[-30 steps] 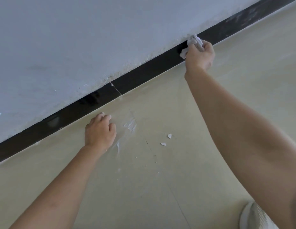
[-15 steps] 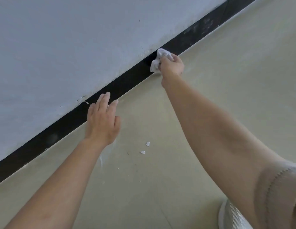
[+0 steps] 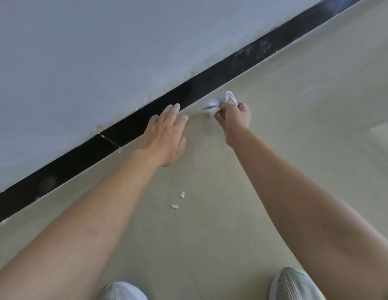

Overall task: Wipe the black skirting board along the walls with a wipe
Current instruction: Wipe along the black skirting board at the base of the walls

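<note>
The right hand [image 3: 234, 118] has its grip clamped on the crumpled white wipe [image 3: 218, 102], which is at the centre of the frame, just beside the lower edge of the black skirting board [image 3: 210, 83] and seemingly not touching it; the left hand [image 3: 167, 135] hovers beside it, grip apart and empty. From the lower left to the centre the board looks dark and glossy, so this part is probably done; pale dusty smears [image 3: 255, 49] toward the upper right suggest that stretch is left.
</note>
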Action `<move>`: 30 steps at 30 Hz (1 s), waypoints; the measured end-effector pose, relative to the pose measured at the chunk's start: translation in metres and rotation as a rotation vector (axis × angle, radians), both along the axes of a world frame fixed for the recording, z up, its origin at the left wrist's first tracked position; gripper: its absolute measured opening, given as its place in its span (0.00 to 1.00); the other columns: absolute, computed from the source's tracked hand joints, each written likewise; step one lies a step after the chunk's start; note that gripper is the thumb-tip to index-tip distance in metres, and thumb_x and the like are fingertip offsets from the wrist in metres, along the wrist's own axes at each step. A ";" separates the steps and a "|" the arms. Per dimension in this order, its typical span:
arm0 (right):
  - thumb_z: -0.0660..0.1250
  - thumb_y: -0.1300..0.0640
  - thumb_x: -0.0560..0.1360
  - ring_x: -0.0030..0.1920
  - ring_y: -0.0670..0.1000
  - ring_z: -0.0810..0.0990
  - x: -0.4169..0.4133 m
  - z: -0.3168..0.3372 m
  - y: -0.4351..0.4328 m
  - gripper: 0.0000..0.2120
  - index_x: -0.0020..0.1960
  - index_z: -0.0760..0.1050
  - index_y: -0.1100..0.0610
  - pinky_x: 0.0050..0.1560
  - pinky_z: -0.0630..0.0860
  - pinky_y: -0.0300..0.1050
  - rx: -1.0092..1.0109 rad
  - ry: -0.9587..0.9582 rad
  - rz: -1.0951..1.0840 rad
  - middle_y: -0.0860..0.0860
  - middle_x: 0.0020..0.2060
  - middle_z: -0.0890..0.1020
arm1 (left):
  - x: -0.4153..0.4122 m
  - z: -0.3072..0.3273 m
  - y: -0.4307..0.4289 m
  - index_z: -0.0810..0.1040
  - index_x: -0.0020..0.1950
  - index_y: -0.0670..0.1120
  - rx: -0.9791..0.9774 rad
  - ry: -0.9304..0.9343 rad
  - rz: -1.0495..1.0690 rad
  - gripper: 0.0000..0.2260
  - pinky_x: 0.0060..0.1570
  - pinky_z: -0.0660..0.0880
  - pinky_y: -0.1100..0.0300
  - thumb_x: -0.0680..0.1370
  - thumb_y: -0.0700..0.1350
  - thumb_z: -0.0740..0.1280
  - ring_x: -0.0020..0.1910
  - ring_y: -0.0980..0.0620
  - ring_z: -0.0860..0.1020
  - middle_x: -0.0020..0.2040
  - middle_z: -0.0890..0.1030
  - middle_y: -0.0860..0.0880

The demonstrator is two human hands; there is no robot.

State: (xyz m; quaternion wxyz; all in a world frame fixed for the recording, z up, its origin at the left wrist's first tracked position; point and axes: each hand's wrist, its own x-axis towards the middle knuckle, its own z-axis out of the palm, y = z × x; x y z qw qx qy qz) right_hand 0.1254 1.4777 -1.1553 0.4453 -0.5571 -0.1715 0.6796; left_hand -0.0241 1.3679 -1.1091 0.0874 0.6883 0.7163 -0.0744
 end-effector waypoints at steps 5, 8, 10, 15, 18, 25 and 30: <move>0.57 0.74 0.76 0.38 0.50 0.82 0.024 0.004 0.005 0.13 0.50 0.74 0.59 0.43 0.83 0.40 0.036 0.120 -0.052 0.56 0.41 0.80 | 0.008 -0.028 0.012 0.60 0.76 0.50 -0.153 -0.058 -0.047 0.23 0.73 0.56 0.48 0.80 0.47 0.54 0.77 0.47 0.53 0.78 0.53 0.46; 0.57 0.74 0.77 0.42 0.52 0.83 0.035 0.004 0.008 0.13 0.49 0.77 0.61 0.46 0.83 0.41 0.041 0.126 -0.062 0.57 0.43 0.81 | 0.012 -0.041 0.029 0.60 0.76 0.52 -0.155 -0.086 -0.069 0.23 0.72 0.57 0.48 0.80 0.48 0.55 0.76 0.47 0.53 0.78 0.54 0.47; 0.59 0.71 0.77 0.41 0.52 0.82 0.037 0.004 0.014 0.09 0.48 0.77 0.63 0.45 0.83 0.41 0.032 0.112 -0.066 0.57 0.42 0.81 | 0.015 -0.048 0.046 0.60 0.76 0.54 -0.155 -0.091 -0.103 0.23 0.72 0.55 0.48 0.80 0.48 0.53 0.77 0.48 0.53 0.79 0.54 0.47; 0.68 0.66 0.75 0.45 0.52 0.81 0.020 -0.001 0.034 0.02 0.48 0.78 0.61 0.56 0.82 0.45 0.122 -0.034 0.102 0.56 0.42 0.80 | 0.016 -0.066 0.085 0.58 0.76 0.57 -0.174 -0.086 -0.177 0.24 0.71 0.58 0.45 0.79 0.51 0.53 0.76 0.46 0.55 0.78 0.55 0.46; 0.72 0.66 0.72 0.42 0.49 0.84 -0.015 0.003 0.042 0.05 0.48 0.81 0.61 0.58 0.82 0.48 0.138 -0.137 0.228 0.52 0.38 0.83 | 0.010 -0.069 0.088 0.58 0.76 0.56 -0.171 -0.067 -0.227 0.26 0.71 0.59 0.44 0.77 0.53 0.52 0.76 0.43 0.55 0.78 0.55 0.44; 0.76 0.59 0.64 0.48 0.51 0.86 -0.022 0.004 0.106 0.14 0.49 0.80 0.51 0.51 0.85 0.52 0.115 -0.474 0.050 0.51 0.44 0.86 | 0.008 -0.066 0.079 0.51 0.78 0.58 -0.247 -0.162 -0.229 0.28 0.73 0.51 0.43 0.77 0.52 0.53 0.78 0.46 0.44 0.80 0.45 0.48; 0.73 0.61 0.67 0.43 0.49 0.85 0.007 0.020 0.158 0.09 0.45 0.80 0.50 0.47 0.85 0.47 0.077 -0.543 -0.219 0.49 0.38 0.85 | 0.010 -0.061 0.081 0.48 0.78 0.58 -0.291 -0.137 -0.237 0.28 0.74 0.49 0.43 0.78 0.52 0.51 0.78 0.47 0.41 0.79 0.41 0.49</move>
